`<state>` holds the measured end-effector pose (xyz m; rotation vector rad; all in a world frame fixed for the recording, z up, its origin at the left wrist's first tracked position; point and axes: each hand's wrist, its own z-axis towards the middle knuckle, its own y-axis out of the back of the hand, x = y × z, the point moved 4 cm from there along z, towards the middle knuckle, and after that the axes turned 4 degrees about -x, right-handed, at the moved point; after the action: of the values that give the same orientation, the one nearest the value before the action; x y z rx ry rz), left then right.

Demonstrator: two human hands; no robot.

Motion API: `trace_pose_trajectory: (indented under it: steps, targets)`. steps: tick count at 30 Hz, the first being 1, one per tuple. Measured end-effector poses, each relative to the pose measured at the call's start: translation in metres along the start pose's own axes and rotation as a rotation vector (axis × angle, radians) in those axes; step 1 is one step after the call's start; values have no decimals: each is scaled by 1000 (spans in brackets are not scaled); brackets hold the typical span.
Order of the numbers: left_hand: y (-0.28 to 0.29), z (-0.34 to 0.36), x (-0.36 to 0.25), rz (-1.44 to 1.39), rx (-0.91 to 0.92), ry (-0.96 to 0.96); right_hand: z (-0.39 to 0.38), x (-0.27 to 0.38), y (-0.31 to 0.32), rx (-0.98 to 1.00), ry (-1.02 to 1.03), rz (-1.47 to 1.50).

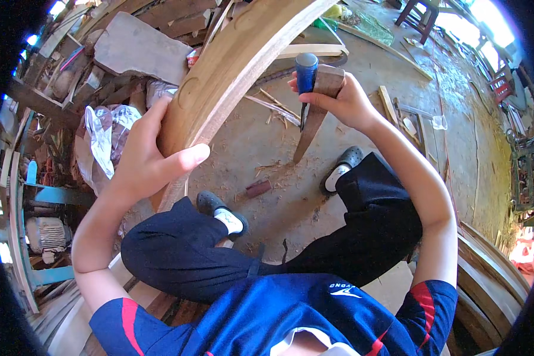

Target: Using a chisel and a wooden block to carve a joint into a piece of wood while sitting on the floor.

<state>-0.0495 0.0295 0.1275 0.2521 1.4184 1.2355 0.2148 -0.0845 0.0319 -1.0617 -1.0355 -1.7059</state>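
Left hand clasps curved wooden piece; it extends beyond grip, light brown, pale-edged, faint rounded marks on face. Right hand closed around blue-handled tool and tapered brown bar, narrow end below grip.

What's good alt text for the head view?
A person's left hand holds a long, curved, pale-brown wooden beam; the right hand holds a blue cylindrical-handled tool and a tapered brown piece, above a dusty grey floor with wood scraps.
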Motion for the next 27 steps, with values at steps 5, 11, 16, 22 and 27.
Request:
trace_pose_trajectory:
  steps: [5,11,16,22,27]
  targets:
    - [-3,-1,3,-39,10,14,2,-8,7,-117,46,-32]
    - [3,2,-2,123,-80,-51,4,-13,4,-101,45,-22]
    - [18,8,-26,128,-286,-110,3,-6,1,-65,11,-45]
    - [1,10,-9,316,5,-57,2,-10,4,-97,46,-119]
    - [14,10,-20,180,-258,-185,1,-5,4,-104,42,-169]
